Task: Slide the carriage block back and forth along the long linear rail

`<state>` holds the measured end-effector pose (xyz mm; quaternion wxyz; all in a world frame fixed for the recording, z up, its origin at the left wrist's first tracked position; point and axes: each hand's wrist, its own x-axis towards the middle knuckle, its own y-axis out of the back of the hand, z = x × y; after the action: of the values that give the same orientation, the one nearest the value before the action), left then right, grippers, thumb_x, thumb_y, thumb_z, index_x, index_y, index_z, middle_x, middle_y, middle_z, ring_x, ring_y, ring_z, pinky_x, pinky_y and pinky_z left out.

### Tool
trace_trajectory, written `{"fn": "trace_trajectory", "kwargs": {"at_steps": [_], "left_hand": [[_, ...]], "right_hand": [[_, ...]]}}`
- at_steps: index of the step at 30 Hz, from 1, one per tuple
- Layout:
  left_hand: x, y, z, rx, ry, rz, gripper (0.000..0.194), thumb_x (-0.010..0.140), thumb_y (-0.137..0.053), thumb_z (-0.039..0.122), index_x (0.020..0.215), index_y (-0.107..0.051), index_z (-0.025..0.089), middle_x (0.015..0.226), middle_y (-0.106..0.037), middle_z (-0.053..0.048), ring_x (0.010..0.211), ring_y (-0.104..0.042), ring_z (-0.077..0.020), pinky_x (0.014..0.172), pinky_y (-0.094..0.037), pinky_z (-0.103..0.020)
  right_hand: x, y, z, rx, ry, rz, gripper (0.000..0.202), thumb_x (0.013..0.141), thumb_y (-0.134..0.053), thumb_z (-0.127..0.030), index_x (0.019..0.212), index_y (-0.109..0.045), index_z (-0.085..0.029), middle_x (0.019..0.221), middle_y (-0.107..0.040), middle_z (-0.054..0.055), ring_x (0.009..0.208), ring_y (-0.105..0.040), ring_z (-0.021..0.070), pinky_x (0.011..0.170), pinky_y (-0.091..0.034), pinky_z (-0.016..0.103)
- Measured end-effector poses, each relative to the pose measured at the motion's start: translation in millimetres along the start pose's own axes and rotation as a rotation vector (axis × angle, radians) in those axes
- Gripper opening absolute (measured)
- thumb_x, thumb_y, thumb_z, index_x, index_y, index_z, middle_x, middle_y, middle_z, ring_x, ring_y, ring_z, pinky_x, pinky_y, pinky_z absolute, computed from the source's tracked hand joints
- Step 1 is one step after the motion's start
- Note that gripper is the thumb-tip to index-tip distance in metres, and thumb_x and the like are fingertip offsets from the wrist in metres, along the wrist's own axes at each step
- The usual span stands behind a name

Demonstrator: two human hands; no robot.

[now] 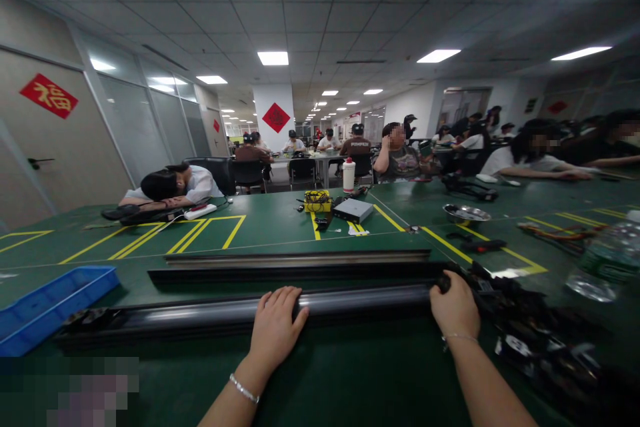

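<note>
A long, dark, shiny bar (200,313) lies across the green table, left to right. My left hand (280,320) rests on its middle, palm down, the thumb apart from the other fingers. At the bar's right end, my right hand (455,305) has its fingers bent round a small black piece (443,282), whose shape is mostly hidden. Just behind the bar lie a thin black strip (300,273) and a second strip (300,258) with a lighter face, both roughly parallel to it.
A blue tray (60,307) is at the left. Black parts (530,320) are heaped at the right, near a plastic bottle (605,260). Farther back are a metal bowl (466,214), a grey box (353,210) and a yellow item (317,201). People sit around the table's far side.
</note>
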<state>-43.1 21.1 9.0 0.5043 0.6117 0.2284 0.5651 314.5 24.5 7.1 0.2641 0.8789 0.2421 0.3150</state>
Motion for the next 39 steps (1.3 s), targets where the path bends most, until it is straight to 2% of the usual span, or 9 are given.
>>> {"fn": "trace_trajectory", "kwargs": {"at_steps": [11,19,23,26,30,36,39], "left_hand": [[-0.2,1.7,0.3,-0.012,0.000,0.011,0.035,0.090,-0.042,0.040,0.118,-0.057,0.024,0.121,-0.063,-0.005,0.114,-0.054,-0.0228,0.100,-0.035,-0.045],[-0.9,-1.9,-2.0,-0.011,-0.003,0.011,0.036,0.090,-0.041,0.040,0.119,-0.057,0.024,0.121,-0.063,-0.005,0.114,-0.053,-0.0225,0.100,-0.034,-0.044],[-0.6,-1.1,-1.8,-0.011,-0.004,0.010,0.036,0.090,-0.042,0.040,0.118,-0.057,0.024,0.121,-0.062,-0.005,0.114,-0.054,-0.0227,0.100,-0.035,-0.045],[-0.3,-0.2,-1.5,-0.012,-0.002,0.009,0.035,0.089,-0.043,0.040,0.117,-0.057,0.024,0.121,-0.063,-0.005,0.114,-0.053,-0.0224,0.100,-0.035,-0.044],[-0.4,0.1,-1.7,-0.020,0.000,-0.005,0.036,0.090,-0.042,0.039,0.119,-0.056,0.024,0.122,-0.062,-0.006,0.115,-0.052,-0.0218,0.100,-0.034,-0.044],[-1.3,-1.2,-2.6,-0.009,-0.012,0.008,0.037,0.090,-0.041,0.040,0.120,-0.056,0.025,0.123,-0.062,-0.005,0.116,-0.052,-0.0227,0.101,-0.034,-0.045],[-1.7,-1.1,-2.4,-0.004,-0.012,0.001,0.036,0.091,-0.041,0.040,0.120,-0.055,0.025,0.124,-0.061,-0.004,0.117,-0.052,-0.0227,0.102,-0.033,-0.046]], "right_hand": [[5.2,-2.0,9.6,0.020,0.012,0.073,0.044,0.072,-0.043,-0.028,0.111,-0.059,-0.014,0.116,-0.056,0.015,0.102,-0.054,0.0280,0.083,-0.044,0.040],[8.0,-5.2,15.9,0.026,0.074,0.116,0.041,0.072,-0.041,-0.022,0.106,-0.061,-0.015,0.113,-0.058,0.013,0.105,-0.052,0.0263,0.089,-0.042,0.039],[16.6,-0.2,25.8,0.023,0.067,0.214,0.038,0.071,-0.039,-0.018,0.100,-0.063,-0.011,0.104,-0.061,0.015,0.106,-0.052,0.0274,0.093,-0.040,0.041],[21.1,4.6,30.3,0.048,0.138,0.307,0.038,0.071,-0.039,-0.017,0.100,-0.063,-0.011,0.106,-0.061,0.014,0.108,-0.052,0.0262,0.096,-0.039,0.039],[21.9,8.2,30.3,0.019,0.175,0.368,0.037,0.072,-0.039,-0.016,0.098,-0.064,-0.010,0.109,-0.062,0.015,0.106,-0.054,0.0264,0.095,-0.040,0.039],[18.6,10.3,28.1,-0.045,0.121,0.381,0.035,0.074,-0.039,-0.017,0.095,-0.067,-0.011,0.111,-0.062,0.016,0.112,-0.052,0.0286,0.096,-0.039,0.043],[13.8,11.4,22.3,-0.083,0.091,0.393,0.036,0.075,-0.041,-0.021,0.101,-0.066,-0.015,0.123,-0.057,0.015,0.125,-0.040,0.0330,0.101,-0.029,0.056]]}}
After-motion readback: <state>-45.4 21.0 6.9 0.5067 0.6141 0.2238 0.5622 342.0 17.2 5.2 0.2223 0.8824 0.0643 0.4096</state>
